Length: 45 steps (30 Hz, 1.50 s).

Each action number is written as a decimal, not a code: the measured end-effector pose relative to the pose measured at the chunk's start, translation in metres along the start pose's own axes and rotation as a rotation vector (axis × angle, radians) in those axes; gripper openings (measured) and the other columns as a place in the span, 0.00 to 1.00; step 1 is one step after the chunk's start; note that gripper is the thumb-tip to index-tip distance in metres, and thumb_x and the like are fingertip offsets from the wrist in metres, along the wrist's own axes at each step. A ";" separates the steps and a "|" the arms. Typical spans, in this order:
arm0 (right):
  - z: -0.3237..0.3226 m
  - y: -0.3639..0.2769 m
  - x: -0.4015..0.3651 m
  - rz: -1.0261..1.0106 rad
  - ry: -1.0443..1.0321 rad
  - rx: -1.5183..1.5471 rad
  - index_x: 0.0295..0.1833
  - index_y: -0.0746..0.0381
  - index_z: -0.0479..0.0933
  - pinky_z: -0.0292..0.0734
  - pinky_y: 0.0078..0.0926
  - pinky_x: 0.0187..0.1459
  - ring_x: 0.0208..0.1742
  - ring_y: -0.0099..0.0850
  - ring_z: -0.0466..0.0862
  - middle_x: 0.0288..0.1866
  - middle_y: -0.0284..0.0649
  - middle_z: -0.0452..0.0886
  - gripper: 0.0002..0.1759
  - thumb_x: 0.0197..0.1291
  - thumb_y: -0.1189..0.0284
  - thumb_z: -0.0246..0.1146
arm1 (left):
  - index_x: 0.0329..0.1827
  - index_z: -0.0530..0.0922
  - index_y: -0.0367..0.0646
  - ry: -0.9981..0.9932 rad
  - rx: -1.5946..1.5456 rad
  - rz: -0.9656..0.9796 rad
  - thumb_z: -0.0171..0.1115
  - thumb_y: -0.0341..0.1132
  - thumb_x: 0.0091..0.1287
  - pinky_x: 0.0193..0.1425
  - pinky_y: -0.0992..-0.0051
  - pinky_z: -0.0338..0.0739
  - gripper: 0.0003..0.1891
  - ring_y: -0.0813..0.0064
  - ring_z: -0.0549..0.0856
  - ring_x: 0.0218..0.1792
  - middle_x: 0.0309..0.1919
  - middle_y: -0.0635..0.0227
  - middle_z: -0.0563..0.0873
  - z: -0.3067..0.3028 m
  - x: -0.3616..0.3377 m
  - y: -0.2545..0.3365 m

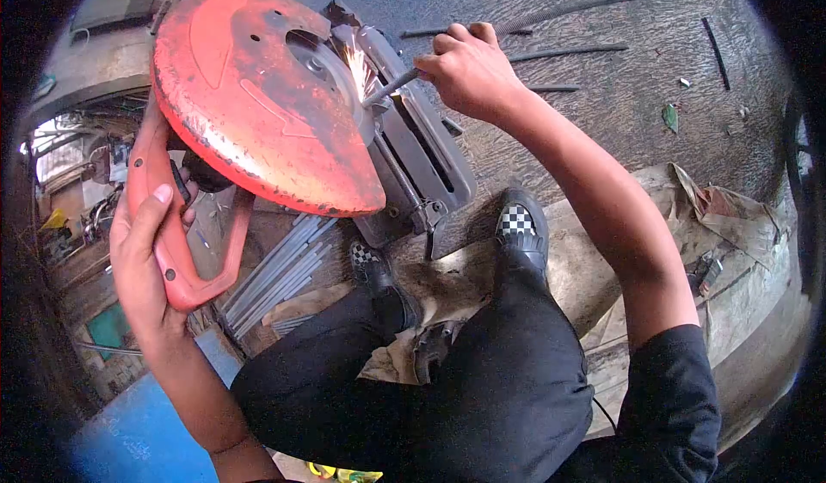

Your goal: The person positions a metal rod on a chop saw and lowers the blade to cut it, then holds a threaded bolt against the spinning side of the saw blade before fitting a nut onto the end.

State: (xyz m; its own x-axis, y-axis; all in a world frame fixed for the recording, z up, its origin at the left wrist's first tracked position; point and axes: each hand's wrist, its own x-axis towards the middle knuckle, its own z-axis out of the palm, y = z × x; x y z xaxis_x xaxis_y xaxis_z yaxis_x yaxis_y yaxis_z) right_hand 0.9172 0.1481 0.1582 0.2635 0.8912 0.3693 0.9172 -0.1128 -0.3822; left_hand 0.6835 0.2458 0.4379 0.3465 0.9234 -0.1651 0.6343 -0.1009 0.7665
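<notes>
The right hand (471, 72) is closed around a slim dark grey metal rod (397, 86), knuckles up and fingers curled over it. From this grip the rod's long axis runs left and slightly back toward the body, to a tip that meets the edge of a thin grey cutting disc (369, 126). Bright orange-white sparks (360, 68) spray up from that meeting point, on the far side of the rod. Whether the rod runs on behind the fist, I cannot tell.

The right hand is much the nearer to the contact; only a short length of rod lies between. Just left of the tip, a broad, scuffed red metal guard (249, 130) covers most of the disc. Beneath and nearer the body than the rod is the dark metal base (458, 178) with its long slot.

Farther left, across the guard, the left hand (142, 242) is wrapped around a red loop-shaped handle (165, 225), its thumb lying over the front beside a black trigger (179, 180).

Beyond the right grip, a dark ribbed metal bar (585, 6) and other dark rods lie on the wet-looking floor (637, 104).
</notes>
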 end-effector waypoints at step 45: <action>-0.034 -0.022 -0.080 0.570 -0.499 1.071 0.35 0.67 0.78 0.70 0.28 0.32 0.28 0.24 0.72 0.22 0.35 0.72 0.25 0.67 0.53 0.53 | 0.56 0.71 0.33 -0.078 0.012 0.125 0.58 0.34 0.63 0.44 0.79 0.72 0.20 0.77 0.80 0.38 0.40 0.65 0.79 -0.007 0.004 -0.007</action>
State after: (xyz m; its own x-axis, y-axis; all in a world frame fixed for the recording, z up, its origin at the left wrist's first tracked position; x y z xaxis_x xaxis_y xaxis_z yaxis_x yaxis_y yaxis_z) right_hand 0.8863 0.0642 0.1660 0.1826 0.9262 -0.3299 -0.0368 -0.3289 -0.9437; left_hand 0.6759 0.2532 0.4367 0.4762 0.8715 -0.1170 0.5908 -0.2186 0.7766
